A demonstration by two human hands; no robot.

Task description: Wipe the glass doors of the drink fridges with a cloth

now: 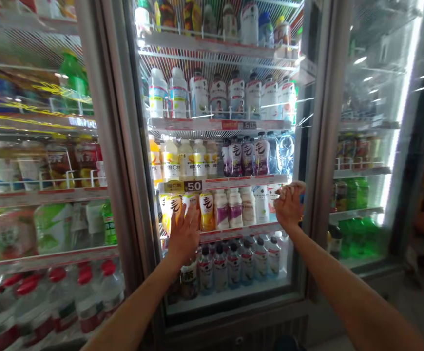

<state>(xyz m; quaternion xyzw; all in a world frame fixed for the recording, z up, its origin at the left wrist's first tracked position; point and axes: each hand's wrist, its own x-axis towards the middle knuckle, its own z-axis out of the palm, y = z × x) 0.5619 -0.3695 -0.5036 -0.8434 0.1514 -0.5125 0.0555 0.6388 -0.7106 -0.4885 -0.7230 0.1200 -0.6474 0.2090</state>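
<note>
My left hand (185, 235) is raised with its fingers outstretched, at the glass door of a lit drinks cooler. It holds nothing. Behind it, through the glass, are yellow-labelled bottles (206, 210). My right hand (288, 208) is closed around a crumpled pale cloth (298, 187) near the right side of the same door. Bottles with white labels (260, 204) stand on the shelf behind the glass to its left. Whether either hand presses on the glass is hard to tell.
A metal door frame (115, 146) rises at the left, and another upright frame (323, 146) at the right. Neighbouring coolers hold red-capped bottles (84, 297) and green bottles (358, 239). A price tag (193, 185) hangs on a middle shelf.
</note>
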